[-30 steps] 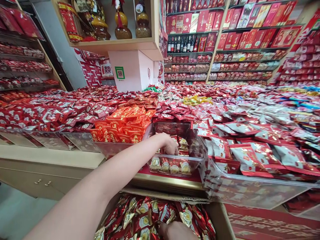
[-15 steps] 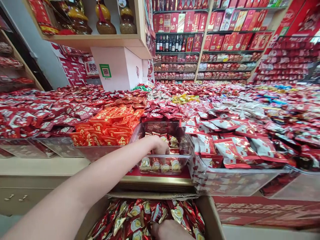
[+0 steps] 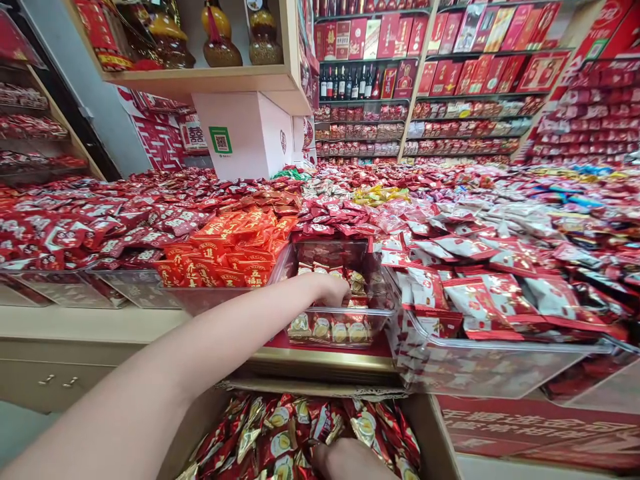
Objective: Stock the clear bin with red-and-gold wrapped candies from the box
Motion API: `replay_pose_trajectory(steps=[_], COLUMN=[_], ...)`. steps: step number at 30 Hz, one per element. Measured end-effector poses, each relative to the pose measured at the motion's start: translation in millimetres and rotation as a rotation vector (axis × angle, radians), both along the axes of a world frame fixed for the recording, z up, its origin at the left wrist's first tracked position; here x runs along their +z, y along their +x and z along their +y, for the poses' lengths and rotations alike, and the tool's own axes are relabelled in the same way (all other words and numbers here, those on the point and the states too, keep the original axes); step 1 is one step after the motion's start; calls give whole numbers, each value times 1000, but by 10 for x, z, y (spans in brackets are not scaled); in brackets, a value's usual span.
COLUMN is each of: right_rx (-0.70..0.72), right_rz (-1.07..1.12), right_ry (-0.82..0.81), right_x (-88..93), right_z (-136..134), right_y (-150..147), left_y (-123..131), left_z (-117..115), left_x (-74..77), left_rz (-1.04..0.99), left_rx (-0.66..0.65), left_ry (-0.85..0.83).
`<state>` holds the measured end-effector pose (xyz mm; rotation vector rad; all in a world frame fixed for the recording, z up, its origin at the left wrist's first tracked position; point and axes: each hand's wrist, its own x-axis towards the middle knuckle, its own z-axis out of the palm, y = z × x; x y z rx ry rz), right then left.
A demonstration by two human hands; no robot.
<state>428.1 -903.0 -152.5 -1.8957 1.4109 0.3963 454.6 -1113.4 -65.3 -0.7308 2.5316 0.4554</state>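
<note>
My left arm stretches across to a clear plastic bin (image 3: 340, 313), where small red and gold wrapped candies (image 3: 339, 332) stand in rows along the front wall. My left hand (image 3: 333, 289) dips inside the bin with its fingers curled downward; the fingertips and whatever they hold are hidden. Below, an open cardboard box (image 3: 440, 433) is full of loose red and gold candy packets (image 3: 283, 443) with a round yellow picture. My right hand (image 3: 353, 460) is down among these packets at the bottom of the view, its fingers bent and mostly covered.
Left of the bin lies a heap of orange-red packets (image 3: 225, 257); on the right is a large clear bin (image 3: 505, 363) of white and red packets. A wooden shelf (image 3: 210, 80) with gourd-shaped bottles overhangs at the upper left. A gold-edged counter strip (image 3: 325, 363) separates box and bin.
The whole scene has shifted slightly right as my head turned. Both hands keep nearly the same places, the left in the bin and the right in the box.
</note>
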Motion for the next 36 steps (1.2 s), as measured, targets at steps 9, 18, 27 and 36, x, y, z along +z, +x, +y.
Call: replay_pose_trajectory(steps=[9, 18, 27, 36], right_rx=[4, 72, 67, -14], right_rz=[-8, 15, -34, -5], right_ry=[-31, -15, -15, -7], right_x=[-38, 25, 52, 85], right_z=[6, -11, 7, -19], right_y=[-4, 12, 4, 21], left_y=[30, -20, -104, -45], left_z=[55, 46, 13, -35], left_x=[135, 144, -50, -7], left_rz=[32, 164, 219, 358], left_rx=[46, -13, -57, 9], left_ry=[-63, 93, 117, 76])
